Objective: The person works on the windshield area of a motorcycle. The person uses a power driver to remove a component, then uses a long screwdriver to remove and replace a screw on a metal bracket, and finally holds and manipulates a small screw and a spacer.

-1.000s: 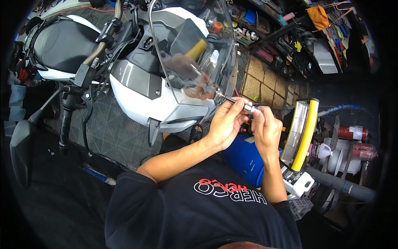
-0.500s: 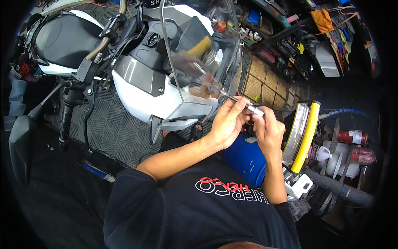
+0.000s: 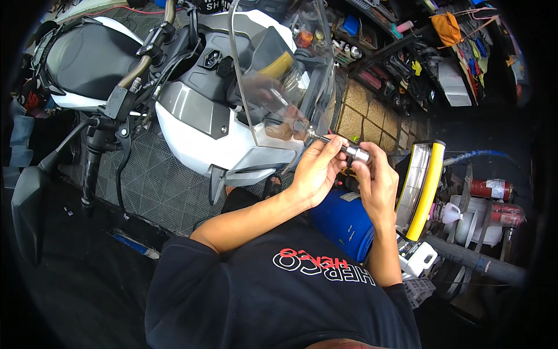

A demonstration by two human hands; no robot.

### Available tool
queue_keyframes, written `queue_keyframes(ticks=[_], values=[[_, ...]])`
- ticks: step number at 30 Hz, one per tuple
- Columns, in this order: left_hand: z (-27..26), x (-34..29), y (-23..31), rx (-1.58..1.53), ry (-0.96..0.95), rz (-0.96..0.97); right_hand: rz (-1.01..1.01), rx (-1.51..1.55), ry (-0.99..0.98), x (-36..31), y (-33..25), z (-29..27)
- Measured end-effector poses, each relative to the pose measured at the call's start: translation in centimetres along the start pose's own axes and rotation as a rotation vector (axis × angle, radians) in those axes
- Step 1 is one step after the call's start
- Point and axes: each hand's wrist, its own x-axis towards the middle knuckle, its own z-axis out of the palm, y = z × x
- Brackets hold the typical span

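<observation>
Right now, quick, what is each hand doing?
Left hand: closed on the thin shaft end of a small metal tool.
Right hand: closed around the same tool's thicker silver end.

The head camera looks steeply down from above (fisheye, edges bending), close over both hands and the scooter (image 3: 192, 110).

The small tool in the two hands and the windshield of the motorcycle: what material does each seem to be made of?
The small tool looks like bare metal, probably steel: silver-grey barrel with bright glints and a thin dark shaft. Both hands, left hand and right hand, hold it. The windshield seems clear plastic: the bodywork shows through it, and it carries soft reflections.
</observation>
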Motion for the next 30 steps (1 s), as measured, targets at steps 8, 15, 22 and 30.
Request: queue_keyframes(ticks=[8,15,22,30], values=[[0.08,0.14,0.27,-0.022,-0.009,-0.029,0.216,0.096,-0.128,0.45,-0.79,-0.47],[0.13,0.09,0.30,-0.020,-0.011,-0.027,0.181,0.015,-0.152,0.56,-0.89,-0.64],[-0.02,0.17,0.41,-0.019,-0.012,-0.015,-0.156,-0.028,-0.005,0.63,-0.37,-0.24],[0.12,0.24,0.70,-0.014,-0.037,-0.036,-0.105,-0.007,-0.028,0.03,-0.44,-0.43]])
